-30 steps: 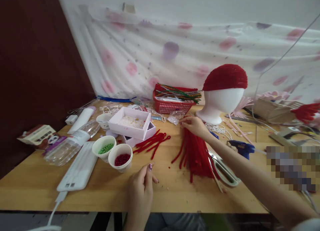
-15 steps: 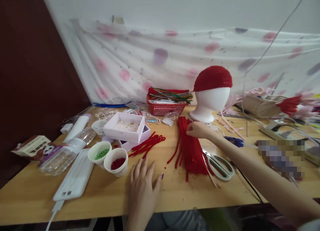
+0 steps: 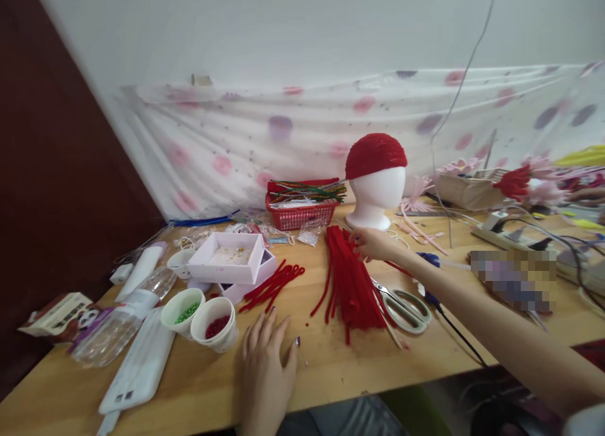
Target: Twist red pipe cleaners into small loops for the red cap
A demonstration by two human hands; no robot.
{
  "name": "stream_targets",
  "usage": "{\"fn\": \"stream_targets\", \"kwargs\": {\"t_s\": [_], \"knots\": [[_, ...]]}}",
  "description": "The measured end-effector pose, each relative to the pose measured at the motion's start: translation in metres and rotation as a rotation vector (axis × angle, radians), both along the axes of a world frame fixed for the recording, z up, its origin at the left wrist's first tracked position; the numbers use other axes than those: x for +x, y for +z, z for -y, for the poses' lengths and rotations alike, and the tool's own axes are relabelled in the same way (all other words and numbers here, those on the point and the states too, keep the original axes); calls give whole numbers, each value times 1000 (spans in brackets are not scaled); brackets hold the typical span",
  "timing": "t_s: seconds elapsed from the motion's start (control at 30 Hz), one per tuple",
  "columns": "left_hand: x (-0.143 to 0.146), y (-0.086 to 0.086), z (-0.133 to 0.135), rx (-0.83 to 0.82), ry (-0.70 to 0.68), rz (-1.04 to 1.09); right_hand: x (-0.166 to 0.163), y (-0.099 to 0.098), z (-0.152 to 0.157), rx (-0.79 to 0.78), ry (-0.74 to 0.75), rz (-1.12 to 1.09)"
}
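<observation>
My left hand [image 3: 267,359] lies flat on the wooden table [image 3: 331,367] near its front edge, fingers stretched out and holding nothing. My right hand [image 3: 371,244] reaches across to the far end of a thick bundle of red pipe cleaners [image 3: 347,278] and pinches at its top. A smaller heap of bent red pipe cleaners [image 3: 273,283] lies to the left of the bundle. Behind the right hand stands a white foam head [image 3: 375,196] wearing a red cap.
Scissors [image 3: 401,304] lie right of the bundle. Two paper cups with green [image 3: 182,309] and red beads [image 3: 216,324], pink open boxes [image 3: 231,258], a red basket [image 3: 299,208], a plastic bottle [image 3: 120,319] and a white power strip [image 3: 139,370] sit left. Cables and flowers crowd the right.
The view has tilted up and turned right. My left hand went from loosely curled to flat on the table. My right hand stays at the top of the red bundle.
</observation>
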State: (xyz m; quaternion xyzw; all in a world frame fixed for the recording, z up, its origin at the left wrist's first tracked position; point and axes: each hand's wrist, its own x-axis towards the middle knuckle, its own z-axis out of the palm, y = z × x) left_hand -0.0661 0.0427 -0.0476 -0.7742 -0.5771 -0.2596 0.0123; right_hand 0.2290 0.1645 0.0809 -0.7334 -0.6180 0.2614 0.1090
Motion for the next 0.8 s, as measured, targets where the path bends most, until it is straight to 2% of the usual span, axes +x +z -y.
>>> {"fn": "stream_targets", "kwargs": {"t_s": [0.1, 0.2, 0.27, 0.33, 0.4, 0.5, 0.57, 0.63, 0.7, 0.73, 0.8], "knots": [[0, -1, -1, 27, -16, 14, 12, 8, 8, 40, -37, -182], [-1, -3, -2, 60, -21, 39, 21, 22, 18, 158, -48, -333], [-2, -5, -3, 102, -38, 65, 24, 29, 24, 238, -33, -433], [-4, -6, -4, 160, -93, 127, 25, 34, 32, 254, 17, -535], [-6, -3, -2, 228, -181, 225, 23, 36, 42, 194, 101, -628], [-2, 12, 4, 410, -298, 283, 17, 34, 60, 18, 259, -731], [7, 26, 9, 580, -302, 200, 12, 31, 76, -134, 372, -769], [18, 38, 12, 678, -207, 129, 7, 28, 91, -287, 464, -783], [28, 44, 13, 579, -219, 155, 4, 25, 106, -423, 538, -874], [31, 44, 13, 480, -264, 203, 4, 24, 112, -434, 554, -953], [35, 42, 16, 205, -345, 349, 8, 21, 122, -386, 494, -1082]]}}
